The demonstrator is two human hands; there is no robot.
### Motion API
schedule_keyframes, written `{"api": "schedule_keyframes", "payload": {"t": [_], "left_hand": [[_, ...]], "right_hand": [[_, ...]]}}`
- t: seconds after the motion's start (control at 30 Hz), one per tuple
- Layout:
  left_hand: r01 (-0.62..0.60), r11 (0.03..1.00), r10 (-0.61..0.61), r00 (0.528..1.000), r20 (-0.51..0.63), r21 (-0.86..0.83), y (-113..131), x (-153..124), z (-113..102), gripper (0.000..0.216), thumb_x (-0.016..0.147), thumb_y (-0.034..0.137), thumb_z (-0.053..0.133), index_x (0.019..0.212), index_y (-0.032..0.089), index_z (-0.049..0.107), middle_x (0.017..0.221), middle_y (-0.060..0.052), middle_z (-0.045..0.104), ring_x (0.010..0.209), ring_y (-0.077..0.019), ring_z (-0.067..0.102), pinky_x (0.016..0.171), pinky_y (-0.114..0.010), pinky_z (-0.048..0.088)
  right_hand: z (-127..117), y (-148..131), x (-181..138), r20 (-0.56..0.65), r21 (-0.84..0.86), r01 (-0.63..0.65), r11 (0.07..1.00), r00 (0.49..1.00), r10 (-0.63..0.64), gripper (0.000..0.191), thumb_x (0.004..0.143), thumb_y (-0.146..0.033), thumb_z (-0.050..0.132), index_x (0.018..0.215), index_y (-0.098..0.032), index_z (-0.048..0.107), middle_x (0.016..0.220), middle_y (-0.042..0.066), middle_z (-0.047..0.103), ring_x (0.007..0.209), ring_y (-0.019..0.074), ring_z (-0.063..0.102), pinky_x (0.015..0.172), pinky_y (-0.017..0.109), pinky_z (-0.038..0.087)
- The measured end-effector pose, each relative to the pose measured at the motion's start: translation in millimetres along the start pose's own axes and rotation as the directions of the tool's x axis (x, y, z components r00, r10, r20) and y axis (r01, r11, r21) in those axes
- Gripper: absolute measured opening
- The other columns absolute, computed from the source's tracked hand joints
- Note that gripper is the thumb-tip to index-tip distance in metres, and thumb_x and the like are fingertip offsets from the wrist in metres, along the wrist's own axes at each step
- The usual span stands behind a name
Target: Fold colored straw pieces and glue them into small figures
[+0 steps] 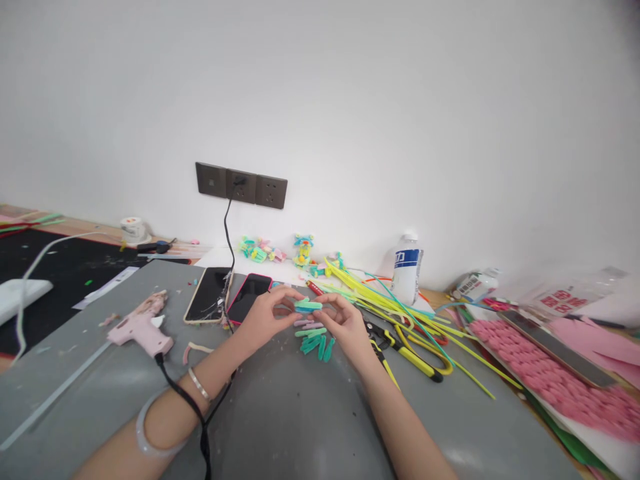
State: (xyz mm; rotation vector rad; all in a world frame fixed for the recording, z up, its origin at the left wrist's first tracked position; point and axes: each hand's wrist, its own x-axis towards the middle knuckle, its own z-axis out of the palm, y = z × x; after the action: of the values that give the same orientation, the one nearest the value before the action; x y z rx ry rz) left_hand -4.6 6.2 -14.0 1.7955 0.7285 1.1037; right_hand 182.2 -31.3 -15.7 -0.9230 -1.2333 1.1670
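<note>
My left hand (pixel 270 313) and my right hand (pixel 346 327) meet above the grey board. Between their fingertips are short folded pipe cleaner pieces (pixel 308 305) in light green and blue, pinched from both sides. Right below the fingers lie several teal folded pipe cleaner pieces (pixel 315 345), with a few lilac ones (pixel 306 325) partly hidden by the hands. To the right of my right hand rest pliers (pixel 413 357) with yellow and black handles, under and beside a bundle of long yellow-green pipe cleaners (pixel 370 290).
A pink glue gun (pixel 143 327) lies left, its black cord crossing under my left forearm. Two phones (pixel 207 297) lie behind. Small colourful pipe cleaner figures (pixel 303 250) and a white bottle (pixel 407 270) stand by the wall. Pink braided material (pixel 545 373) is at right.
</note>
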Motion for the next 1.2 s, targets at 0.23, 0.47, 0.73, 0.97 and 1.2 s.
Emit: {"api": "schedule_keyframes", "payload": {"t": [0.23, 0.47, 0.73, 0.97, 1.2], "left_hand": [[-0.035, 0.999, 0.035, 0.999, 0.018, 0.037, 2.6, -0.5, -0.3, 0.018, 0.081, 0.022, 0.064, 0.098, 0.017, 0.067, 0.098, -0.006, 0.065, 0.086, -0.0160, 0.065, 0.074, -0.028, 0.059], [0.030, 0.998, -0.029, 0.999, 0.021, -0.051, 2.9, -0.6, 1.7, 0.019, 0.079, 0.028, 0.069, 0.093, 0.016, 0.066, 0.096, -0.007, 0.068, 0.085, -0.0177, 0.067, 0.075, -0.031, 0.060], [0.013, 0.999, -0.012, 0.999, 0.033, -0.039, 1.3, -0.9, 2.2, 0.016, 0.079, 0.024, 0.066, 0.092, 0.016, 0.065, 0.093, -0.006, 0.069, 0.087, -0.0178, 0.067, 0.079, -0.031, 0.057], [-0.018, 1.000, 0.019, 0.999, 0.041, -0.013, 5.7, -1.5, 1.9, 0.011, 0.078, 0.019, 0.062, 0.088, 0.016, 0.062, 0.089, -0.004, 0.065, 0.086, -0.0167, 0.064, 0.078, -0.029, 0.055], [-0.021, 1.000, 0.020, 0.998, 0.061, 0.015, 10.0, -2.2, 1.6, 0.009, 0.077, 0.019, 0.061, 0.086, 0.016, 0.061, 0.086, -0.004, 0.064, 0.083, -0.0164, 0.062, 0.076, -0.028, 0.053]], "right_hand": [[2.5, -1.9, -1.2, 0.014, 0.002, 0.044, 0.999, 0.999, -0.044, 0.032, 0.072, -0.038, 0.080, 0.093, -0.023, 0.061, 0.092, 0.003, 0.068, 0.075, 0.0184, 0.069, 0.069, 0.033, 0.060], [1.9, 3.4, -1.5, 0.040, -0.104, 0.181, 0.978, 0.983, -0.178, 0.023, 0.076, -0.036, 0.077, 0.091, -0.023, 0.063, 0.090, 0.004, 0.061, 0.075, 0.0161, 0.062, 0.065, 0.028, 0.055], [-3.6, 2.0, -2.9, 0.130, -0.355, 0.304, 0.884, 0.953, -0.275, 0.012, 0.084, -0.025, 0.068, 0.094, -0.023, 0.063, 0.090, 0.004, 0.061, 0.075, 0.0166, 0.057, 0.064, 0.028, 0.046], [-2.9, -3.8, -4.1, 0.145, -0.433, 0.316, 0.844, 0.949, -0.281, 0.008, 0.085, -0.024, 0.063, 0.093, -0.022, 0.063, 0.087, 0.004, 0.061, 0.071, 0.0168, 0.053, 0.064, 0.029, 0.043], [-2.4, -4.1, -4.8, 0.144, -0.456, 0.313, 0.833, 0.950, -0.278, 0.006, 0.084, -0.024, 0.064, 0.089, -0.022, 0.064, 0.084, 0.003, 0.062, 0.073, 0.0177, 0.054, 0.064, 0.028, 0.042]]}}
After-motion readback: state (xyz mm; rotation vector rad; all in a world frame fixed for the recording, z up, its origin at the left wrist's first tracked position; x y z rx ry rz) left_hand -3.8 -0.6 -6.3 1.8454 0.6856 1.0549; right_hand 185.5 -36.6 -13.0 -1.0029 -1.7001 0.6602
